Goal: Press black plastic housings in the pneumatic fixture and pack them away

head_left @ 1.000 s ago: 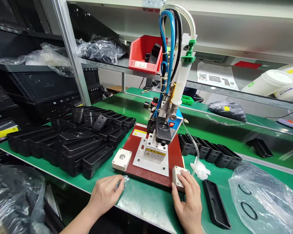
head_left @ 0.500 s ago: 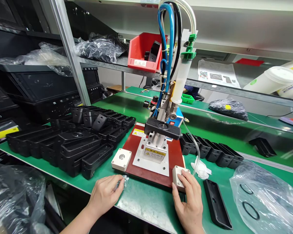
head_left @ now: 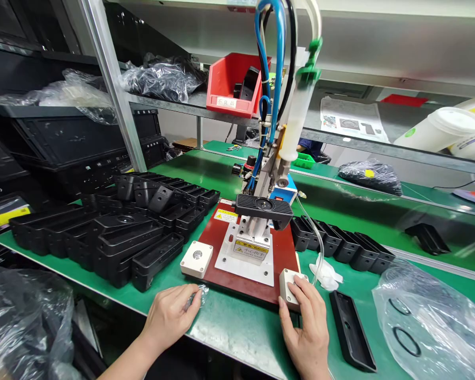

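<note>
My left hand [head_left: 173, 312] is closed near the bench's front edge, its fingertips pinching a small crumpled piece of clear plastic [head_left: 202, 293]. My right hand [head_left: 306, 322] rests with fingers stretched and apart on a white button box [head_left: 288, 279]; the fingers hide its button. Between the hands stands a dispensing machine with a clear syringe [head_left: 296, 119] tilted above its fixture. A black slotted part [head_left: 267, 209] with a round recess sits on top of the fixture [head_left: 250, 248]. A second white button box [head_left: 197, 258] lies just beyond my left hand.
Black rectangular housings [head_left: 122, 243] are piled at left, and several more [head_left: 340, 243] stand in a row at right. One open housing [head_left: 352, 332] lies beside my right hand. A clear bag [head_left: 439, 322] holds black rings. A red bin [head_left: 233, 87] sits on the shelf.
The syringe and its nozzle have risen slightly. The black part on the fixture has turned a little, its right end now farther back. Both hands have stayed in place.
</note>
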### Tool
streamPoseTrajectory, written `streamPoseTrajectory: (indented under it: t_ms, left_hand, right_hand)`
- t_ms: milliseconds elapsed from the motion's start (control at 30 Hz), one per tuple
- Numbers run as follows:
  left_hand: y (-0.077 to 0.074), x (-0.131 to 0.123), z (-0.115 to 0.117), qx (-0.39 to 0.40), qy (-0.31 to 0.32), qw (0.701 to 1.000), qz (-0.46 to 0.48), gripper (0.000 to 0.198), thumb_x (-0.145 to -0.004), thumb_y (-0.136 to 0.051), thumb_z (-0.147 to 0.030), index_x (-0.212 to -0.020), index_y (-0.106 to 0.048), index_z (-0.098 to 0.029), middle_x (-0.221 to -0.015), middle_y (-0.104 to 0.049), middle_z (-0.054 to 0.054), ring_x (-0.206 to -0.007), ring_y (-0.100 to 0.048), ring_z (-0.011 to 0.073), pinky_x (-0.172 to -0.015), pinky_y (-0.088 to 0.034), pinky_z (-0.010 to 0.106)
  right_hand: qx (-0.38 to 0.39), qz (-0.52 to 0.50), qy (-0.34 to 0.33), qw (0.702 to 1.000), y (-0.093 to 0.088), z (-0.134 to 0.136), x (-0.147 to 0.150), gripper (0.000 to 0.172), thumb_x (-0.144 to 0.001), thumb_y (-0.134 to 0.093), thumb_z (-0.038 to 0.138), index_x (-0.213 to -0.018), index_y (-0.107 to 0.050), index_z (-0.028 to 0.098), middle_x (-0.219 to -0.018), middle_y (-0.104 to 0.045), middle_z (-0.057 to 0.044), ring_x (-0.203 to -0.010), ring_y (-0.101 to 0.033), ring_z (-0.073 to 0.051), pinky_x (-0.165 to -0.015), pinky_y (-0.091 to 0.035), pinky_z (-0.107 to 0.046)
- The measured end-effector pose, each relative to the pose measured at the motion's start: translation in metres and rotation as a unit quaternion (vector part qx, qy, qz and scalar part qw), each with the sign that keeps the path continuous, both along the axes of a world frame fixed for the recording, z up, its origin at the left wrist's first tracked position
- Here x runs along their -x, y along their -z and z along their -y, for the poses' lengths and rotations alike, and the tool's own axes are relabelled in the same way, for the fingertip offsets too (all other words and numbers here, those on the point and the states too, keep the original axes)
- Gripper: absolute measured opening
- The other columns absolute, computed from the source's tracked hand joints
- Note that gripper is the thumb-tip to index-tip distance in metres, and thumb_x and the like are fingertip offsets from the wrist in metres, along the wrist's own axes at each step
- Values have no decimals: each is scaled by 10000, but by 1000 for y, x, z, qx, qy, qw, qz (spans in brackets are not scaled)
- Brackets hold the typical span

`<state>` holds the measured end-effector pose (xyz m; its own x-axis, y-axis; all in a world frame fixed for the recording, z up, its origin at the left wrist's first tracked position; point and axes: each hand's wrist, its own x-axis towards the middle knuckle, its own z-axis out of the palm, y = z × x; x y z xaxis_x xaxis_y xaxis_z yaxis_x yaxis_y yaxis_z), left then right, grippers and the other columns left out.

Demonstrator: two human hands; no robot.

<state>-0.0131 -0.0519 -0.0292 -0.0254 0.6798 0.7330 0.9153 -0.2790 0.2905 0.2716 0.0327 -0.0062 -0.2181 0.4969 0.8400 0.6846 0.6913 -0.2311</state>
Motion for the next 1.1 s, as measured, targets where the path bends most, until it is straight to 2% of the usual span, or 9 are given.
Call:
streamPoseTrajectory:
  t_ms: [1100]
  left_hand:
    - [2, 0, -1, 14, 3, 1000, 5, 117, -908, -533, -188, -811, -597, -181, -559, -519, -43, -465, -459, 91, -516, -355, 243]
  right_hand:
    - [2, 2, -3, 1000, 1, 0, 0, 360, -874, -631, 235, -1221, -569, 159, -1240, -594, -150, -1175, -541, -321, -930, -487, -522]
